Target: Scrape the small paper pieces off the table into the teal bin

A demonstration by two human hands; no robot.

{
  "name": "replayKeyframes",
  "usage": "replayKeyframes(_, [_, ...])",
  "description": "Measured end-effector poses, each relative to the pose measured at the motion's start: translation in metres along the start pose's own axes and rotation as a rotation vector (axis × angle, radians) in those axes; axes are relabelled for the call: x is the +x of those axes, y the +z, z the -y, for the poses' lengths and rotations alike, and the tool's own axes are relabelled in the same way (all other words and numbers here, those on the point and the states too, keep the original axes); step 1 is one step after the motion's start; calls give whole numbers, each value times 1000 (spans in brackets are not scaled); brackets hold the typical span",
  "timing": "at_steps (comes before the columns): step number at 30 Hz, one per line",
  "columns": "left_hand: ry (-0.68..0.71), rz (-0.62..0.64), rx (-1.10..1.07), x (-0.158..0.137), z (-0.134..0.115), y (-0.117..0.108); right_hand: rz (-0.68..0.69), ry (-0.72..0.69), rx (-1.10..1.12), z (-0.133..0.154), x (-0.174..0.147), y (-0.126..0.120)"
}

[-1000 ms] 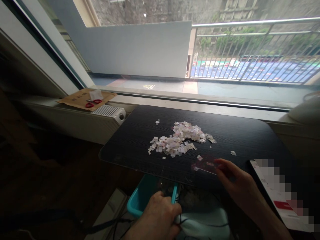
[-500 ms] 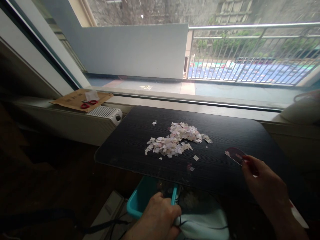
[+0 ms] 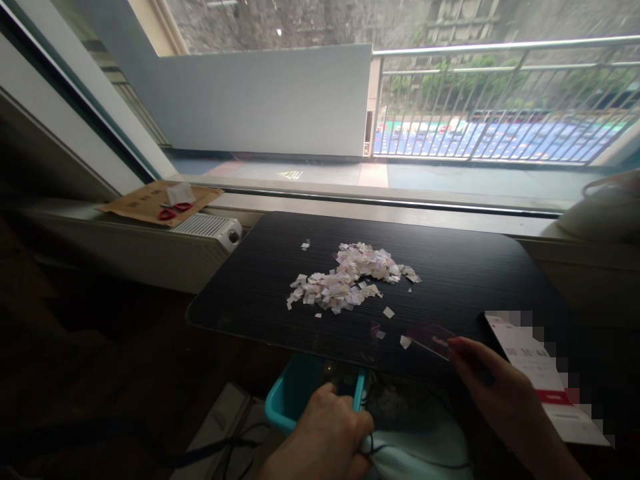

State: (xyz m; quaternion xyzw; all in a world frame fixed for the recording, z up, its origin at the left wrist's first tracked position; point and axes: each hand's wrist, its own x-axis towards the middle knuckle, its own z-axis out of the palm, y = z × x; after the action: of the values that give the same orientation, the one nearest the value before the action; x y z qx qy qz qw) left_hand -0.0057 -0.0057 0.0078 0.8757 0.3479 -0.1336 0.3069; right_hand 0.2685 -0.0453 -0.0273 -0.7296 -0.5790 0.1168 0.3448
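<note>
My left hand (image 3: 325, 430) is closed on the rim of a teal plastic bin (image 3: 278, 401) just below the table's front edge. A thin, see-through reddish plastic sheet (image 3: 427, 339) is pinched in my right hand (image 3: 493, 383), low over the front right of the black table (image 3: 450, 267). Close to the sheet's left end lies a small paper scrap (image 3: 405, 342). Further left, a heap of pale cut paper bits (image 3: 350, 273) spreads over the middle of the table. A few loose bits lie around it.
A phone (image 3: 530, 367) with a lit timer screen lies beyond my right wrist. On the sill at left are red-handled scissors (image 3: 175, 211) and a brown envelope (image 3: 135, 200) near a white radiator (image 3: 213, 230). Dark cables (image 3: 235, 443) run by the bin.
My right hand has moved left and nearer the front edge with the plastic sheet. A scrap now lies by the sheet, and the phone has come into view. My left hand keeps hold of the bin.
</note>
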Motion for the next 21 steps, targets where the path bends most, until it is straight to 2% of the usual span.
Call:
replayKeyframes(5, [6, -46, -12, -4, 4, -1, 220, -7, 127, 21, -12, -7])
replayKeyframes(8, [3, -60, -10, -5, 5, -2, 291, -6, 145, 29, -11, -14])
replayKeyframes(10, [2, -57, -12, -6, 6, -1, 287, -6, 149, 30, -9, -15])
replayKeyframes(15, [7, -77, -27, -6, 7, 0, 151, -19, 160, 27, -2, -3])
replayKeyframes(21, [16, -42, -52, -7, 8, -3, 246, -51, 171, 26, -5, -3])
